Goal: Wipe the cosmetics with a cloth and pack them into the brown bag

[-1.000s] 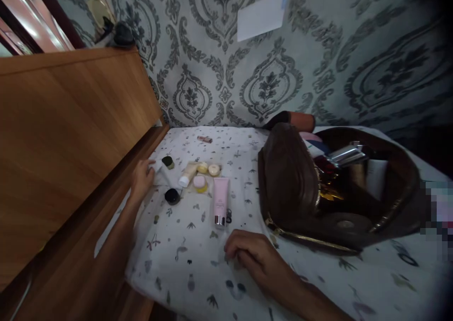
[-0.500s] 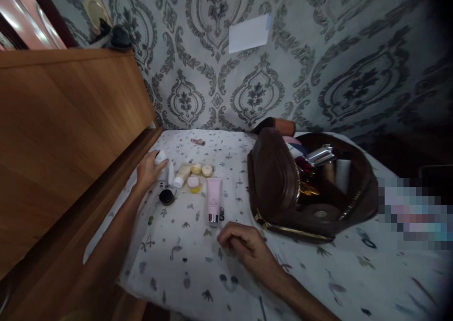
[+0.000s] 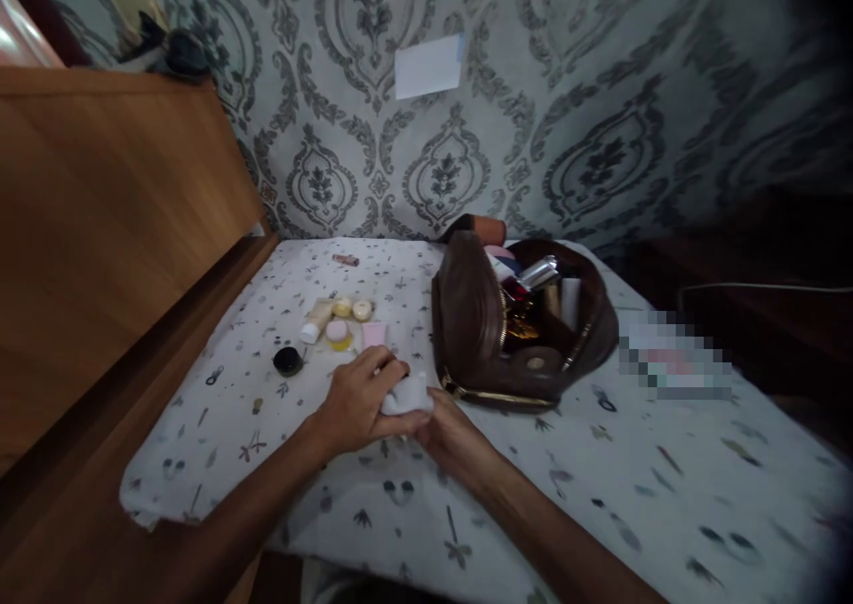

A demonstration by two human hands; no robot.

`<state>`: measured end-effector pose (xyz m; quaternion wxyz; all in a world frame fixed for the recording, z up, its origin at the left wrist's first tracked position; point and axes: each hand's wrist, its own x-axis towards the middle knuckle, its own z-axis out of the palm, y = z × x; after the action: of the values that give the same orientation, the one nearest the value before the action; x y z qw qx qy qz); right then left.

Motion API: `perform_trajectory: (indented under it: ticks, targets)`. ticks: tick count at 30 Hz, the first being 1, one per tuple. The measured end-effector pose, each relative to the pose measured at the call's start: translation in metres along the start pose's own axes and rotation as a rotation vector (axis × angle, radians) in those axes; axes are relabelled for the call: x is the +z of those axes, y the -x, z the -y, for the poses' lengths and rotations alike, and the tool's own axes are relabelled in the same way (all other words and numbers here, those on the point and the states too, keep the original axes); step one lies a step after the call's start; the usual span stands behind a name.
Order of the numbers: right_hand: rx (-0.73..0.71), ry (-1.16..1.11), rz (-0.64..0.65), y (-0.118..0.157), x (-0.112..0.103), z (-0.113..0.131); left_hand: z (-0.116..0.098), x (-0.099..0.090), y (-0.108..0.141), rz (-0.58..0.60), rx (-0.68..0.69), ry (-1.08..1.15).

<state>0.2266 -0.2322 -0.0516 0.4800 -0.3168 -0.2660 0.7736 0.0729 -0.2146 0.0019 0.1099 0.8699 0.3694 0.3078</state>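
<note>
A smooth white container (image 3: pixel 408 394), perhaps a tube or bottle, is between my two hands above the cloth. My left hand (image 3: pixel 360 400) wraps it from the left, with fingers over the top and the thumb along the near side. My right hand (image 3: pixel 453 435) meets it at its right end, its fingers partly hidden behind it. Just beyond my left hand lies a pink tube (image 3: pixel 374 334), its lower part covered by the hand. Left of that are a small pink-and-yellow jar (image 3: pixel 338 334), a cream tube with a white cap (image 3: pixel 316 321) and a black round jar (image 3: pixel 288 361).
An open brown bag (image 3: pixel 466 320) full of cosmetics stands right of my hands. Two small yellowish jars (image 3: pixel 362 310) and a slim pinkish tube (image 3: pixel 346 259) lie farther back. The patterned cloth (image 3: pixel 240 409) covers the surface. A wooden cabinet (image 3: pixel 120 204) borders the left.
My left hand has brought the white container from the far left to the middle. My right hand has come to meet it there. The view has shifted rightward.
</note>
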Motion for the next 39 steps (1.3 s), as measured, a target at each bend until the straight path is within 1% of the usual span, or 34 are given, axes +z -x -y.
perform_trajectory:
  ticks: [3,5,7,10,14,16,18,21,24,26,29,31,33,35,36,39]
  targets:
    - [0.027,-0.058,0.004,0.003,0.000,0.001,-0.001,0.002,-0.004,-0.057,-0.028,0.116]
    - [0.011,-0.081,0.009,0.003,0.000,0.003,-0.003,0.004,-0.006,-0.093,-0.056,0.183]
    - [-0.013,-0.079,0.040,0.003,0.000,0.005,-0.005,0.006,-0.008,-0.101,-0.084,0.233]
    - [-0.028,-0.044,0.089,0.004,0.001,0.006,-0.002,0.009,-0.007,-0.117,-0.139,0.273]
    - [-0.050,0.003,0.046,0.006,0.002,0.007,0.005,0.012,-0.001,-0.173,-0.230,0.319]
    - [-0.056,0.034,0.044,0.007,0.002,0.008,0.007,0.013,0.002,-0.202,-0.265,0.331]
    - [-0.065,0.048,0.069,0.007,0.001,0.009,0.009,0.013,0.004,-0.233,-0.283,0.341]
    - [-0.080,-0.004,0.086,0.005,-0.001,0.010,0.012,0.011,0.005,-0.273,-0.289,0.413]
    - [-0.076,-0.055,0.092,0.002,-0.003,0.010,0.015,0.011,0.005,-0.268,-0.272,0.527]
    - [-0.077,-0.073,0.098,0.001,-0.005,0.009,0.017,0.011,0.005,-0.245,-0.237,0.555]
    - [-0.087,-0.090,0.088,-0.002,-0.007,0.004,0.018,0.012,0.005,-0.186,-0.124,0.513]
    - [-0.112,-0.093,0.066,-0.004,-0.008,-0.001,0.017,0.013,0.006,-0.121,-0.011,0.440]
    - [-0.136,-0.087,0.044,-0.005,-0.010,-0.005,0.016,0.016,0.008,-0.067,0.060,0.357]
    - [-0.137,-0.070,0.038,-0.006,-0.011,-0.008,0.016,0.018,0.009,-0.048,0.061,0.304]
    - [-0.122,-0.059,0.045,-0.006,-0.012,-0.009,0.016,0.019,0.010,-0.058,0.045,0.298]
    - [-0.061,-0.023,0.097,-0.004,-0.013,-0.008,0.018,0.020,0.012,-0.131,-0.028,0.329]
